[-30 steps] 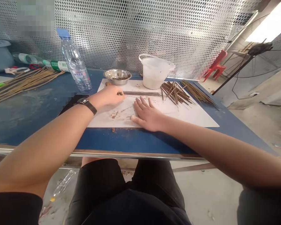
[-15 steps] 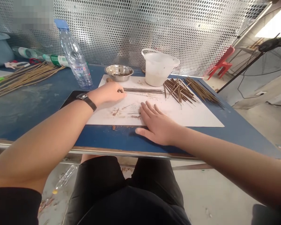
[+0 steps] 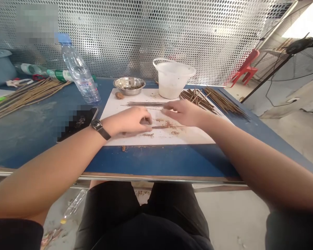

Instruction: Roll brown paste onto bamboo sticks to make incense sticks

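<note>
My left hand (image 3: 133, 119), a watch on its wrist, is low over the white board (image 3: 120, 139). Its fingers are curled closed at the left end of a thin stick with brown paste (image 3: 160, 127) on it. My right hand (image 3: 184, 110) reaches to the right end of a row of thin dark sticks (image 3: 143, 103). Thumb and index finger come together there by one thin stick (image 3: 154, 109) lying just below the row; the exact contact is blurred. A brown lump (image 3: 119, 95) sits at the board's upper left, and brown crumbs (image 3: 169, 124) are scattered between my hands.
A metal bowl (image 3: 129, 86) and white plastic bucket (image 3: 174, 80) stand at the back. Piles of brown sticks (image 3: 198, 99) lie right. Left are a tilted-looking water bottle (image 3: 80, 74), a black phone (image 3: 87, 118) and long tan strands (image 3: 33, 90). Perforated metal (image 3: 114, 41) rises behind.
My left hand has moved down and right from beside the lump to the paste-covered stick. My right hand has lifted from lying flat near the front edge and moved up to the row.
</note>
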A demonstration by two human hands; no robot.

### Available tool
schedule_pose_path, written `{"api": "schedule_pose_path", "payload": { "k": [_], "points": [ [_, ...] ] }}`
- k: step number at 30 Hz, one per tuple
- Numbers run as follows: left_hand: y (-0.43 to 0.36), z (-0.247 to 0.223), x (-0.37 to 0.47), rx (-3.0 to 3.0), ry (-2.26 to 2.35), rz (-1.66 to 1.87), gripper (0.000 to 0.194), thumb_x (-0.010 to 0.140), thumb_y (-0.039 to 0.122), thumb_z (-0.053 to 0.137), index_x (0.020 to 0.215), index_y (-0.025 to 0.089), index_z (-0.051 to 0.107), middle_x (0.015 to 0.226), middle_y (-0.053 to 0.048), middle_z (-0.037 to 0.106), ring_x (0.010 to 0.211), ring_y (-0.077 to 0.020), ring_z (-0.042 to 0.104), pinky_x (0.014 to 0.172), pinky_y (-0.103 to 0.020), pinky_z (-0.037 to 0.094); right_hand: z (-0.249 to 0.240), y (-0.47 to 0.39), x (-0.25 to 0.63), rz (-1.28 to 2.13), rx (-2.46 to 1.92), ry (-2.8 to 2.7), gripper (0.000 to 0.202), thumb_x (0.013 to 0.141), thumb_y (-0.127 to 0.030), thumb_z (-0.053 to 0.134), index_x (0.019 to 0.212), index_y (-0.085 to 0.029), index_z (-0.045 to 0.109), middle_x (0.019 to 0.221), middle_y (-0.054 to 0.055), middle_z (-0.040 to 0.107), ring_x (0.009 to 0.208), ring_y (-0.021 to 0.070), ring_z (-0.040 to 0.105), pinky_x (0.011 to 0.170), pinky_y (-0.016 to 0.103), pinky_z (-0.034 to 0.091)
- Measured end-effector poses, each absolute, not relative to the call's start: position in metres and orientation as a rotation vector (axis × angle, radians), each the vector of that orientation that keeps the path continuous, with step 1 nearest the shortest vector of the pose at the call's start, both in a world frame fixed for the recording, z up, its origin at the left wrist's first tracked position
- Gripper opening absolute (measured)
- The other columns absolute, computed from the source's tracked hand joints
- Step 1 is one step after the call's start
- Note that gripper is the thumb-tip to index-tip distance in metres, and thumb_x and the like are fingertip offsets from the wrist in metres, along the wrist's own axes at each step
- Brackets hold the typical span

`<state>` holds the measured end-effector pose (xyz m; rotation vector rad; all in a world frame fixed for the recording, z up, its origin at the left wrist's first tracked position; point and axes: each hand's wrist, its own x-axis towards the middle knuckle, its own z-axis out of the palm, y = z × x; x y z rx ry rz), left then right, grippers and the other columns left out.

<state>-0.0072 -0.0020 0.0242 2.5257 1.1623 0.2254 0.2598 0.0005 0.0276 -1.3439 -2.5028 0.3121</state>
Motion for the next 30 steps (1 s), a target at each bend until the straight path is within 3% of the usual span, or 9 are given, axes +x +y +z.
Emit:
{"api": "schedule_pose_path", "payload": {
  "k": [5,10,12,14,16,18,21,24,30],
  "points": [
    [-0.005,0.025,-0.008,2.474,1.195,0.097,0.035,0.095,0.054,0.065,0.101,0.025,0.083,0.108,-0.012,0.082,0.090,-0.0266,0.075,0.081,-0.039,0.057,0.018,0.025,0.298,0.203,-1.403,-2.364,0.037,0.104,-0.045,0.058,0.103,-0.019,0.084,0.094,0.012,0.083,0.085,0.0284,0.073,0.079,0.043,0.053],
    [0.010,0.045,-0.038,2.431,1.410,-0.148,0.032,0.089,0.053,0.069,0.098,0.027,0.084,0.109,-0.010,0.084,0.092,-0.0281,0.075,0.081,-0.038,0.055,0.018,0.019,0.295,0.219,-1.341,-2.388,0.033,0.105,-0.040,0.060,0.103,-0.018,0.084,0.095,0.012,0.082,0.087,0.0274,0.072,0.080,0.042,0.052],
    [0.014,0.054,-0.048,2.384,1.533,-0.274,0.038,0.084,0.059,0.072,0.101,0.028,0.085,0.114,-0.011,0.084,0.098,-0.0307,0.076,0.082,-0.038,0.054,0.020,0.014,0.288,0.220,-1.298,-2.418,0.032,0.105,-0.038,0.060,0.107,-0.017,0.084,0.097,0.012,0.083,0.089,0.0264,0.073,0.079,0.040,0.051],
    [0.010,0.060,-0.049,2.376,1.613,-0.325,0.057,0.082,0.068,0.072,0.119,0.027,0.085,0.130,-0.013,0.082,0.113,-0.0354,0.075,0.089,-0.039,0.055,0.021,0.010,0.284,0.236,-1.286,-2.452,0.032,0.106,-0.037,0.060,0.108,-0.015,0.084,0.096,0.012,0.082,0.088,0.0257,0.072,0.078,0.038,0.050],
    [-0.003,0.059,-0.041,2.427,1.607,-0.284,0.084,0.085,0.077,0.067,0.151,0.025,0.071,0.158,-0.016,0.068,0.137,-0.0401,0.067,0.104,-0.042,0.054,0.021,0.007,0.281,0.253,-1.288,-2.471,0.031,0.107,-0.036,0.061,0.107,-0.014,0.083,0.096,0.013,0.082,0.087,0.0252,0.072,0.078,0.038,0.050],
    [-0.022,0.051,-0.029,2.491,1.532,-0.213,0.105,0.091,0.084,0.056,0.175,0.023,0.043,0.182,-0.015,0.041,0.158,-0.0413,0.050,0.118,-0.044,0.048,0.020,0.007,0.279,0.271,-1.296,-2.474,0.032,0.107,-0.036,0.061,0.108,-0.013,0.083,0.100,0.014,0.083,0.087,0.0251,0.072,0.077,0.037,0.050],
    [-0.055,0.032,-0.014,2.547,1.397,-0.215,0.116,0.096,0.088,0.045,0.184,0.020,0.011,0.190,-0.012,0.012,0.171,-0.0393,0.029,0.133,-0.045,0.035,0.020,0.008,0.278,0.289,-1.323,-2.475,0.033,0.107,-0.037,0.062,0.112,-0.013,0.084,0.105,0.014,0.084,0.089,0.0252,0.072,0.078,0.037,0.050],
    [-0.083,0.019,-0.010,2.566,1.428,-0.182,0.118,0.097,0.089,0.043,0.183,0.015,0.012,0.189,-0.013,0.011,0.173,-0.0389,0.022,0.138,-0.047,0.027,0.021,0.008,0.276,0.282,-1.344,-2.482,0.033,0.107,-0.037,0.063,0.115,-0.013,0.084,0.103,0.013,0.083,0.090,0.0249,0.072,0.078,0.035,0.049],
    [-0.105,0.018,-0.023,2.617,1.538,-0.040,0.111,0.098,0.089,0.042,0.181,0.017,0.029,0.187,-0.011,0.024,0.171,-0.0364,0.030,0.140,-0.048,0.029,0.021,0.009,0.272,0.302,-1.322,-2.516,0.035,0.108,-0.040,0.063,0.117,-0.013,0.084,0.099,0.013,0.082,0.087,0.0245,0.070,0.074,0.035,0.047]
  ]
}}
